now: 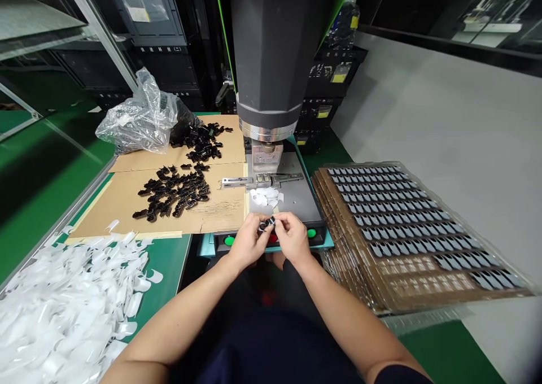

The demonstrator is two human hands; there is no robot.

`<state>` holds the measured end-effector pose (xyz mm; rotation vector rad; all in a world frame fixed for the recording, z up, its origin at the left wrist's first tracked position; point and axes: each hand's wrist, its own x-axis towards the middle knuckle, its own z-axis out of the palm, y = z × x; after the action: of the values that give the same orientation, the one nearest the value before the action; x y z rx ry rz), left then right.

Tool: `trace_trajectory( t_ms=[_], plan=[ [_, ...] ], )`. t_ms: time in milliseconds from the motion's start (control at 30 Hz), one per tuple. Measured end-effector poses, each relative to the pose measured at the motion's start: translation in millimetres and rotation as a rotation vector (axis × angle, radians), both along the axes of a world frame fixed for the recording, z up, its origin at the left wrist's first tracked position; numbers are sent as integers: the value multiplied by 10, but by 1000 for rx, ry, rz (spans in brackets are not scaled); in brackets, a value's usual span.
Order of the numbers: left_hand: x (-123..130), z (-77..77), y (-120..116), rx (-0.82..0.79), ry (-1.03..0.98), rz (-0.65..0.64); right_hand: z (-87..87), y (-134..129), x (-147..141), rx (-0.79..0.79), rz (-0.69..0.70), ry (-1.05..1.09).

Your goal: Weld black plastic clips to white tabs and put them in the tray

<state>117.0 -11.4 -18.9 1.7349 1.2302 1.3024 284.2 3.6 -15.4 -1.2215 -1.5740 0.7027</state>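
Both hands meet at the front edge of the machine's base. My left hand [249, 240] is closed on a small black plastic part [266, 223], gripped between thumb and fingers. From the other side, my right hand [293, 238] pinches at the same part's right end, where a pale spot shows; whether that is a separate piece I cannot tell. Just beyond the fingers lies a small heap of white curved plastic pieces [266, 196] on the base plate [294, 203]. Behind the heap sits a metal fixture [263, 179], below the machine's head [269, 113].
Black parts [178, 192] are spread on cardboard [114, 203] at left, beside a clear plastic bag [139, 121]. White pieces [63, 310] pile up at lower left. Stacked trays [381, 285] at right hold rows of parts. Green buttons [229, 240] flank my hands.
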Motion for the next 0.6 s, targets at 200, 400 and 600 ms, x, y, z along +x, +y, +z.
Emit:
trace_trajectory(
  t_ms=[200, 400, 600],
  plan=[
    [-21, -39, 43, -63, -100, 46, 253, -97, -68, 235, 173, -294],
    [-77, -112, 52, -32, -87, 7, 357, -84, -105, 235, 214, -549],
    [-45, -105, 88, -16, -38, -5, 386, -20, -96, 277, 205, -569]
  ],
)
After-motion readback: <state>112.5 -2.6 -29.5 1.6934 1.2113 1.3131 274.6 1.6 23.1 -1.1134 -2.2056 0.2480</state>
